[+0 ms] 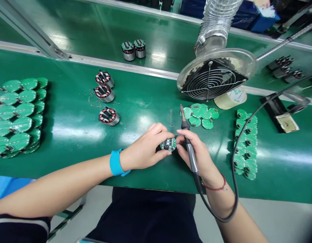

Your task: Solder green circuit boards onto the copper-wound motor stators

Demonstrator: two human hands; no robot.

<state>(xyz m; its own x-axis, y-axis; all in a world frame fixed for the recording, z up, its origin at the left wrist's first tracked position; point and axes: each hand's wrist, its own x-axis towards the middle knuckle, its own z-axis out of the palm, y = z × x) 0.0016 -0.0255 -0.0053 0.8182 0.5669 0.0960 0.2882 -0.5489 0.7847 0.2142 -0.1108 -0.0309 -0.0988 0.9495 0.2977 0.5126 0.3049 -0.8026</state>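
Close to the bench's front edge, my left hand (145, 148) pinches a small round circuit board (168, 144) between thumb and fingers. Its component side faces up; whatever lies beneath it is hidden. My right hand (196, 152) is closed around a soldering iron (191, 152), tip pointing up and away from the board. Fingertips of that hand touch or nearly touch the board's right edge. Beyond the iron lies a loose group of round green boards (201, 114). To the left, three motor stators (109, 116) with copper windings stand in a column, thin wires trailing from one.
Stacked green boards (21, 118) fill the left side, and more rows (247, 145) lie at right. A fume extractor fan (211, 81) hangs over the back, near a tape roll (231, 98) and an iron stand (279, 113). The iron's cable (234, 168) loops over my right forearm.
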